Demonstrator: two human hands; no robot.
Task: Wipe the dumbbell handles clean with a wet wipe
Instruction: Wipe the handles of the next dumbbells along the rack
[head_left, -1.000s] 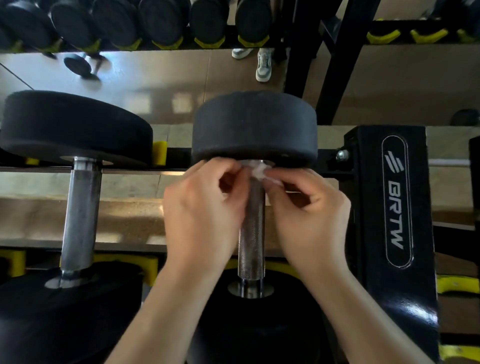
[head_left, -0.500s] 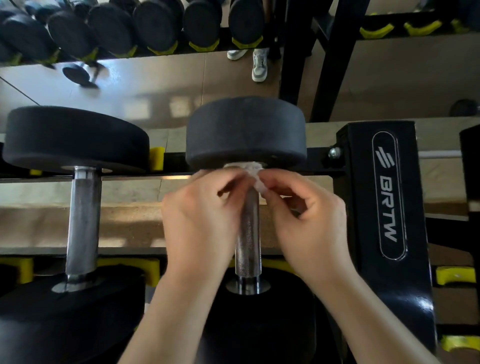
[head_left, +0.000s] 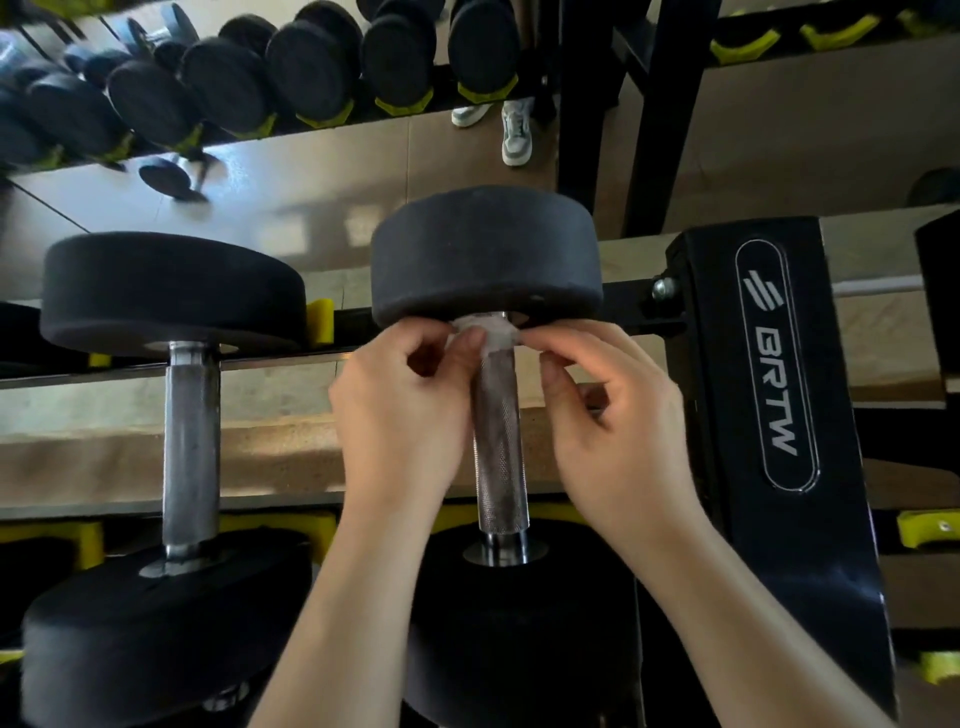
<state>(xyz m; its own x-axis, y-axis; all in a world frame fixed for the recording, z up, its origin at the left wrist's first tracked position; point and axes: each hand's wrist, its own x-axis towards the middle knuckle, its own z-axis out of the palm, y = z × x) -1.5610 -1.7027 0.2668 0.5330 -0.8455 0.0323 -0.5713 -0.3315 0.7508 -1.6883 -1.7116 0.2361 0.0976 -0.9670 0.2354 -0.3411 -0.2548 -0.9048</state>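
A black dumbbell with a knurled steel handle (head_left: 500, 457) lies on the rack in the middle of the view. A white wet wipe (head_left: 488, 333) is wrapped round the far end of that handle, just under the far weight head (head_left: 485, 254). My left hand (head_left: 400, 410) pinches the wipe's left end. My right hand (head_left: 618, 415) pinches its right end. A second dumbbell with a smooth handle (head_left: 189, 447) lies to the left, untouched.
The black rack upright marked BRTW (head_left: 774, 364) stands right beside my right hand. A mirror behind shows a row of dumbbells (head_left: 260, 78) and a person's shoes (head_left: 514, 130). Yellow cradles (head_left: 319, 322) hold the weights.
The wipe has been spread wider round the top of the handle, and my two hands have drawn slightly apart. The view shifted a little.
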